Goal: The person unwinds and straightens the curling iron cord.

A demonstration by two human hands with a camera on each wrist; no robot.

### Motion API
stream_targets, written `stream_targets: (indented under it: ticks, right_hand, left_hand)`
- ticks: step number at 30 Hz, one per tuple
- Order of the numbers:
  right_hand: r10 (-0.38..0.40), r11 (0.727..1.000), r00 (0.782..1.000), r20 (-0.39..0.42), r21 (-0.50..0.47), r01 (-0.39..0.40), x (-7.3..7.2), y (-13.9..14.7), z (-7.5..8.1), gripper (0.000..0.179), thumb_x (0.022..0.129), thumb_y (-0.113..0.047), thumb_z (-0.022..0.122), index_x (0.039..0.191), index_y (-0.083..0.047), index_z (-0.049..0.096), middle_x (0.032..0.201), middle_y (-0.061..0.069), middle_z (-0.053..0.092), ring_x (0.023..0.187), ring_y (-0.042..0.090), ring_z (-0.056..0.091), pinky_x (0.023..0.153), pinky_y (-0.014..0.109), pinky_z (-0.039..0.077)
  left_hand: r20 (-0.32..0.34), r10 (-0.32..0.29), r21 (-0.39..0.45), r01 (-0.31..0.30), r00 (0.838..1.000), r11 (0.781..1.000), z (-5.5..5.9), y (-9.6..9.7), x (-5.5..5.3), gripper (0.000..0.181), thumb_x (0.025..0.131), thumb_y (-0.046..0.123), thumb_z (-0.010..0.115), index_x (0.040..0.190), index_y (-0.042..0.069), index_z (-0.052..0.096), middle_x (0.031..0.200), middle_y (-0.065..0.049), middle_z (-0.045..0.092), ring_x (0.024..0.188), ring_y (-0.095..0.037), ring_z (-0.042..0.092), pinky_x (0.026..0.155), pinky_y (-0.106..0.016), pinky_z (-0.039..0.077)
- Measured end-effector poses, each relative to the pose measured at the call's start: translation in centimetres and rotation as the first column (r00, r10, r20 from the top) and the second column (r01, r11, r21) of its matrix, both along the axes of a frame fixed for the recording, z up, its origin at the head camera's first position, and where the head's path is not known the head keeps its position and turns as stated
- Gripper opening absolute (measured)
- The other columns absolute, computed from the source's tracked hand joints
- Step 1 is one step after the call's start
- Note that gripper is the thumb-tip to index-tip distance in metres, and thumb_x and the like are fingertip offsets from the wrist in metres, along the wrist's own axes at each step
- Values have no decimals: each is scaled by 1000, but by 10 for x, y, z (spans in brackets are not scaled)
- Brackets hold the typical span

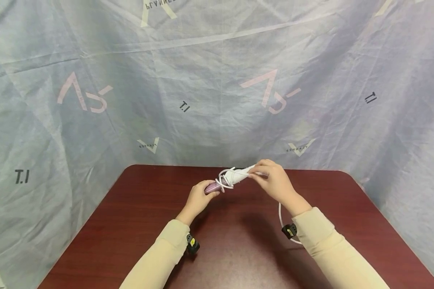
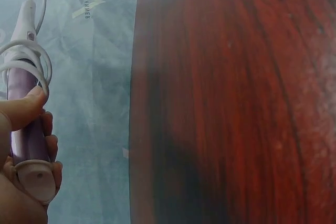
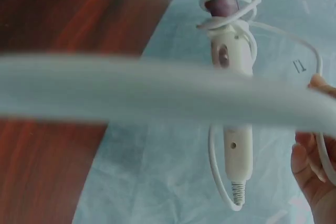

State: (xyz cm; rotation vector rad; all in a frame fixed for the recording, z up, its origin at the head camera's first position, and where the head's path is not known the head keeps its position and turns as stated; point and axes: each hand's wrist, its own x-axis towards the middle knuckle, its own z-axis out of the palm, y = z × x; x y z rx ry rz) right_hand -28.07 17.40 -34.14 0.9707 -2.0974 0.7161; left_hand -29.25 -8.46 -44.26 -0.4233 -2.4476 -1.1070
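Observation:
A curling iron with a purple barrel (image 2: 23, 140) and a white handle (image 3: 233, 56) is held above the table, tilted up to the right in the head view. My left hand (image 1: 196, 200) grips the barrel near its white end cap (image 2: 37, 179), thumb across the top. Several loose loops of white cord (image 1: 224, 179) go round the iron where barrel and handle meet. My right hand (image 1: 275, 182) pinches the cord near the handle's far end. In the right wrist view, a blurred stretch of cord (image 3: 157, 92) crosses in front of the handle.
The dark red wooden table (image 1: 148, 228) lies under both hands. A grey printed cloth (image 1: 202, 132) hangs behind and at the sides. The cord's lower part (image 1: 280, 214) hangs down past my right wrist towards the tabletop.

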Motion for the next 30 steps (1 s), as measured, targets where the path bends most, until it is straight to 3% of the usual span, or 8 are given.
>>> stream_targets:
  ticks: [6, 10, 14, 18, 25, 30]
  right_hand:
    - [-140, 990, 988, 63, 7, 140, -11, 9, 15, 7, 81, -16, 78, 86, -12, 77, 82, -1, 70, 75, 16, 61, 64, 33, 49]
    - [-230, 971, 967, 107, 90, 221, -21, 21, 22, 8, 83, -19, 76, 89, -14, 77, 85, 0, 71, 77, 19, 63, 64, 37, 48]
    - [-267, 954, 954, 140, 176, 241, -34, 30, 25, 11, 85, -20, 74, 92, -13, 77, 90, 4, 72, 82, 25, 67, 67, 43, 51]
    - [-295, 946, 935, 195, 197, 258, -46, 42, 22, 12, 88, -21, 71, 94, -12, 76, 95, 7, 73, 84, 27, 67, 70, 45, 52]
    - [-306, 952, 871, 384, 155, 265, -58, 66, 6, 15, 90, -17, 68, 96, -5, 76, 90, 14, 74, 76, 26, 65, 67, 39, 48]
    - [-302, 951, 869, 392, 181, 250, -56, 69, -13, 12, 89, -9, 67, 89, 0, 73, 79, 14, 72, 67, 22, 63, 62, 36, 48]
  left_hand:
    - [17, -25, -30, 26, 1000, 999, 1, -1, 3, 37, 81, 19, 78, 114, 7, 67, 107, -10, 69, 95, -24, 64, 86, -42, 50]
    - [27, -46, -45, 47, 999, 998, 2, 0, 5, 37, 80, 20, 78, 114, 8, 68, 106, -8, 69, 94, -22, 64, 86, -40, 50]
    - [15, -49, -64, 49, 999, 997, 3, -1, 8, 36, 80, 19, 79, 112, 8, 68, 103, -7, 69, 90, -20, 63, 83, -38, 50]
    - [15, -55, -67, 56, 998, 996, 5, 0, 11, 36, 79, 20, 79, 112, 9, 68, 103, -6, 69, 89, -19, 62, 82, -37, 50]
    - [17, -54, -53, 55, 998, 997, 2, -2, 10, 37, 79, 20, 79, 113, 8, 68, 104, -7, 69, 89, -19, 62, 82, -37, 50]
    - [-5, -47, -25, 47, 999, 999, 4, -5, 10, 37, 79, 18, 79, 112, 8, 68, 103, -7, 69, 90, -20, 63, 83, -38, 50]
